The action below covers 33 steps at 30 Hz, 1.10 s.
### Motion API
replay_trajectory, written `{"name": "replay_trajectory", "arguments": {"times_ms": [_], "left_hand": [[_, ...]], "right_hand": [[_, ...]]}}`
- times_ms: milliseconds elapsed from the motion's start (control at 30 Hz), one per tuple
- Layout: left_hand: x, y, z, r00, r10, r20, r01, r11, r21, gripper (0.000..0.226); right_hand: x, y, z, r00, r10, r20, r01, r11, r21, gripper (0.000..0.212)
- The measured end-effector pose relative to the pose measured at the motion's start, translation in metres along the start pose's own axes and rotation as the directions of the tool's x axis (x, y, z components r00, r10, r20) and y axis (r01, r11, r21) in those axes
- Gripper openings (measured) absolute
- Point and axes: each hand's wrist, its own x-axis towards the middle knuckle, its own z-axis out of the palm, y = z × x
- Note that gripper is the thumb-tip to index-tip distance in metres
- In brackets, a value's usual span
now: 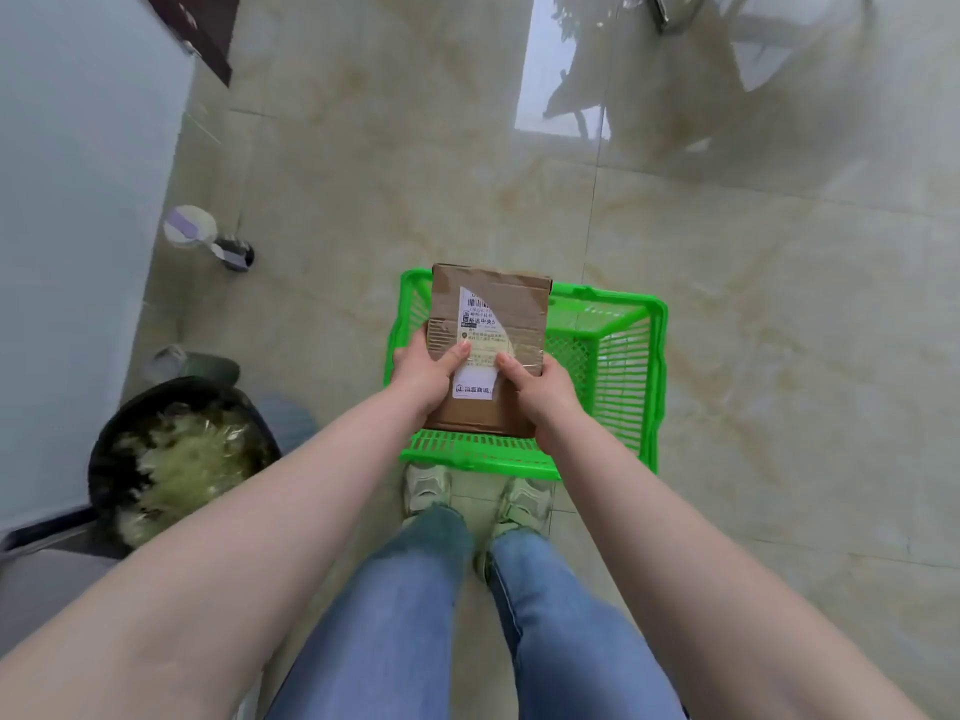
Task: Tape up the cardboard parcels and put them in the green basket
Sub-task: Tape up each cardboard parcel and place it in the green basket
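Both hands hold a cardboard parcel (pixel 488 350) above the green basket (pixel 613 366), which sits on the tiled floor (pixel 779 304). The left hand (pixel 428 379) grasps its left edge, thumb on the label; the right hand (pixel 540 392) grasps the right edge likewise. A black bin (pixel 176 449) stands at left.

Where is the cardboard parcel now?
In the head view, the cardboard parcel is at centre, held by the left hand and right hand above the green basket.

both hands, left hand (pixel 426 379) and right hand (pixel 540 392), gripped a taped cardboard parcel (pixel 488 350) above the green basket (pixel 613 376) on the tiled floor (pixel 779 304).
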Motion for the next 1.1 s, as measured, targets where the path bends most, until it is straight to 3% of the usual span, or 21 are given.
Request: {"name": "replay_trajectory", "arguments": {"times_ms": [167, 367, 900, 1000, 1100], "left_hand": [[0.085, -0.074, 0.042, 0.994, -0.099, -0.055, 0.101, 0.995, 0.024, 0.044], [0.165, -0.129, 0.068, 0.989, -0.131, -0.065, 0.141, 0.969, 0.202, 0.047], [0.248, -0.152, 0.091, 0.991, -0.128, -0.03, 0.131, 0.951, 0.278, 0.042], [0.252, -0.151, 0.091, 0.992, -0.125, -0.033, 0.129, 0.945, 0.3, 0.043], [0.247, -0.147, 0.091, 0.991, -0.123, -0.053, 0.133, 0.938, 0.319, 0.05]], "right_hand": [[0.095, 0.081, 0.024, 0.998, 0.062, -0.018, -0.063, 0.998, -0.027, 0.029], [0.179, 0.143, 0.046, 0.996, 0.091, -0.018, -0.092, 0.992, -0.084, 0.031], [0.273, 0.176, 0.07, 0.987, 0.157, -0.042, -0.161, 0.981, -0.106, 0.036], [0.278, 0.174, 0.072, 0.985, 0.17, -0.042, -0.174, 0.97, -0.171, 0.042], [0.277, 0.171, 0.073, 0.974, 0.218, -0.066, -0.228, 0.927, -0.299, 0.072]]}}
